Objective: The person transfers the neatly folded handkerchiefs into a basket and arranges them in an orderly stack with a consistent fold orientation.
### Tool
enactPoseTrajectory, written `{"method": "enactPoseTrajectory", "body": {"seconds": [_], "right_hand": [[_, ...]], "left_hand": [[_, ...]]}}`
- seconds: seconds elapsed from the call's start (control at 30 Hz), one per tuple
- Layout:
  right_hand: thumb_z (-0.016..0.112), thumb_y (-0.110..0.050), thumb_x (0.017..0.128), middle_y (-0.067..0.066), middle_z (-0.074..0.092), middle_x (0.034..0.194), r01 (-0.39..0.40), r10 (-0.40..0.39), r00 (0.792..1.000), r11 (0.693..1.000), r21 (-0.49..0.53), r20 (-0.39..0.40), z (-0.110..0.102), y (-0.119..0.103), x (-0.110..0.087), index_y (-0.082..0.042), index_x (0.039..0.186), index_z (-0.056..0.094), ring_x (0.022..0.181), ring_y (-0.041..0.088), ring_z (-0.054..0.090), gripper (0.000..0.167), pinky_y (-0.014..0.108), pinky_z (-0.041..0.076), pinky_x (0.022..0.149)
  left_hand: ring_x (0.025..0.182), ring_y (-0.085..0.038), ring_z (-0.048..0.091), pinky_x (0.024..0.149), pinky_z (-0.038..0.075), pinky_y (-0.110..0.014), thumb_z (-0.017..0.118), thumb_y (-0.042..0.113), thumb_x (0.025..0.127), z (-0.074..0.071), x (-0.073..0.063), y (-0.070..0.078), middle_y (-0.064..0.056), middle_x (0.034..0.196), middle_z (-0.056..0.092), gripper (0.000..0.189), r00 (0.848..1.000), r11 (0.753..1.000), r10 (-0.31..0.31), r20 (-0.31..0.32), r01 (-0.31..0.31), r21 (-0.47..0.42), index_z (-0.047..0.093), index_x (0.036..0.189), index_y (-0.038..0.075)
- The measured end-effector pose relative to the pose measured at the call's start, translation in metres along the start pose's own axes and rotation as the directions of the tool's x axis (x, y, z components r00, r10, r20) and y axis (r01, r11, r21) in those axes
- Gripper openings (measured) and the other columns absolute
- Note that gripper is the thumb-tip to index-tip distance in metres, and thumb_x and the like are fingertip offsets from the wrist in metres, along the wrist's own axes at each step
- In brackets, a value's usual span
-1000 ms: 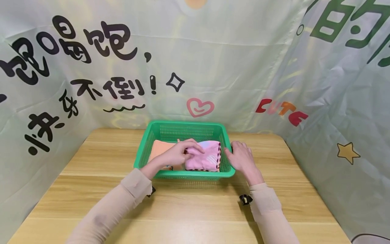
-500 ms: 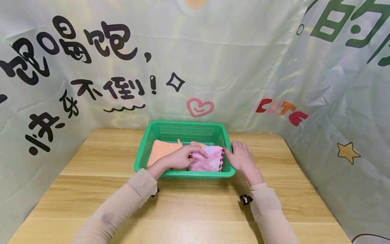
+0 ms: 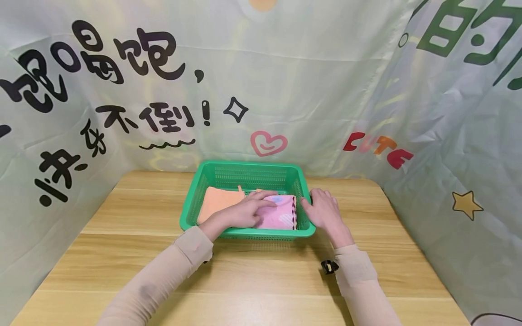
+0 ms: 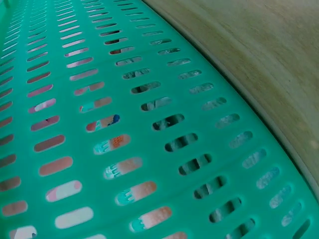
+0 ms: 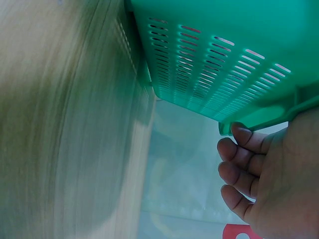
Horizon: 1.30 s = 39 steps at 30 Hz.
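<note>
A green plastic basket (image 3: pixel 253 165) with slotted walls stands on the table. Inside it, on the right, lies a folded pink cloth (image 3: pixel 281 214) with a dark checked edge. My left hand (image 3: pixel 243 213) reaches over the front rim and rests on this cloth, its fingers fairly straight. To the left lies a folded orange cloth (image 3: pixel 219 202) with a small loop, partly covered by that hand. My right hand (image 3: pixel 323 210) grips the basket's right rim, the thumb on the inner side. The right wrist view shows its fingers (image 5: pixel 234 172) curled beneath the rim. The left wrist view shows only the slotted basket wall (image 4: pixel 164 144) and table.
The wooden table (image 3: pixel 261 276) extends in front of the basket and to both sides. Pale fabric screens (image 3: pixel 326 90) with printed lettering stand behind and at the sides. A small black device (image 3: pixel 329 266) sits at the right wrist.
The left hand has shifted slightly right and drawn the pink cloth's back edge toward the front, flattening it. More of the orange cloth shows. The right hand has stayed on the rim.
</note>
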State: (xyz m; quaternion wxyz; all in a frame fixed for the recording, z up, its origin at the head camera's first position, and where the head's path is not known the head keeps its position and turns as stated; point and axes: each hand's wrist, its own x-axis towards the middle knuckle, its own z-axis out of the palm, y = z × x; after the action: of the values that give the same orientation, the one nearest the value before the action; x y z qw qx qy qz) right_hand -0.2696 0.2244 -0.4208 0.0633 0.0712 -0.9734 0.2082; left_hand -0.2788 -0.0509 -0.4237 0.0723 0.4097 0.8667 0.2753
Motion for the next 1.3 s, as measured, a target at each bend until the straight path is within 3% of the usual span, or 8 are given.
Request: {"method": "enactPoseTrajectory", "body": {"seconds": [0.13, 0.4, 0.5, 0.67, 0.8, 0.97, 1.3], "right_hand": [[0.052, -0.038, 0.105, 0.013, 0.059, 0.1, -0.005, 0.005, 1.0, 1.0, 0.002, 0.0, 0.0, 0.0, -0.001, -0.005, 0.102, 0.057, 0.096, 0.034, 0.047, 0.034, 0.048, 0.038, 0.082], [0.052, -0.039, 0.105, 0.013, 0.059, 0.099, -0.003, 0.003, 1.0, 1.0, 0.0, -0.009, -0.001, -0.002, -0.002, -0.006, 0.1, 0.056, 0.096, 0.034, 0.047, 0.033, 0.048, 0.037, 0.082], [0.052, -0.039, 0.105, 0.013, 0.059, 0.1, -0.003, 0.003, 1.0, 1.0, -0.005, -0.009, -0.001, -0.002, -0.002, -0.006, 0.101, 0.057, 0.097, 0.034, 0.048, 0.033, 0.048, 0.038, 0.083], [0.052, -0.04, 0.105, 0.015, 0.062, 0.105, -0.002, 0.002, 1.0, 1.0, -0.023, -0.01, -0.003, -0.004, -0.001, -0.004, 0.106, 0.06, 0.1, 0.035, 0.052, 0.036, 0.051, 0.04, 0.086], [0.05, -0.046, 0.106, 0.02, 0.065, 0.121, -0.01, 0.009, 1.0, 0.999, -0.038, -0.007, -0.005, -0.006, -0.002, 0.0, 0.124, 0.062, 0.114, 0.04, 0.056, 0.051, 0.057, 0.041, 0.094], [0.046, -0.052, 0.107, 0.024, 0.057, 0.143, -0.023, 0.023, 1.0, 1.0, -0.007, 0.002, -0.006, -0.006, -0.003, 0.0, 0.149, 0.05, 0.134, 0.046, 0.049, 0.067, 0.068, 0.033, 0.109], [0.043, -0.046, 0.109, 0.024, 0.034, 0.164, 0.034, -0.035, 0.998, 0.999, -0.021, -0.053, -0.014, 0.001, -0.006, -0.007, 0.164, 0.029, 0.15, 0.049, 0.029, 0.069, 0.07, 0.02, 0.118]], "left_hand": [[0.157, -0.037, 0.016, 0.121, 0.019, -0.067, 0.069, 0.003, 0.092, 0.0, 0.0, -0.001, -0.002, 0.172, 0.02, 0.053, 1.0, 0.999, -0.01, 0.02, 0.009, 0.041, 0.06, 0.145, 0.01], [0.159, -0.039, -0.003, 0.122, 0.01, -0.069, 0.072, 0.016, 0.096, -0.001, -0.004, 0.0, -0.002, 0.175, -0.006, 0.058, 0.995, 0.993, -0.089, 0.055, 0.084, 0.079, 0.054, 0.151, 0.015], [0.159, -0.04, -0.004, 0.122, 0.009, -0.069, 0.071, 0.016, 0.096, -0.002, -0.005, 0.001, -0.002, 0.175, -0.004, 0.059, 0.994, 0.993, -0.098, 0.051, 0.094, 0.069, 0.052, 0.152, 0.014], [0.158, -0.038, 0.011, 0.124, 0.017, -0.062, 0.072, 0.021, 0.095, -0.005, -0.007, 0.003, -0.007, 0.174, 0.01, 0.064, 0.995, 0.988, -0.104, -0.002, 0.104, 0.115, 0.05, 0.154, 0.011], [0.157, -0.038, 0.019, 0.123, 0.022, -0.06, 0.073, 0.034, 0.095, -0.007, -0.009, 0.005, -0.009, 0.172, 0.019, 0.069, 0.99, 0.968, -0.13, -0.061, 0.14, 0.206, 0.047, 0.156, 0.012], [0.156, -0.042, 0.018, 0.124, 0.02, -0.061, 0.067, 0.047, 0.098, -0.01, -0.015, 0.009, -0.01, 0.172, 0.02, 0.073, 0.978, 0.934, -0.174, -0.114, 0.201, 0.296, 0.043, 0.158, 0.013], [0.158, -0.042, 0.012, 0.125, 0.016, -0.06, 0.056, 0.06, 0.099, -0.025, -0.036, 0.012, -0.009, 0.173, 0.015, 0.083, 0.931, 0.869, -0.287, -0.224, 0.351, 0.349, 0.032, 0.164, 0.015]]}}
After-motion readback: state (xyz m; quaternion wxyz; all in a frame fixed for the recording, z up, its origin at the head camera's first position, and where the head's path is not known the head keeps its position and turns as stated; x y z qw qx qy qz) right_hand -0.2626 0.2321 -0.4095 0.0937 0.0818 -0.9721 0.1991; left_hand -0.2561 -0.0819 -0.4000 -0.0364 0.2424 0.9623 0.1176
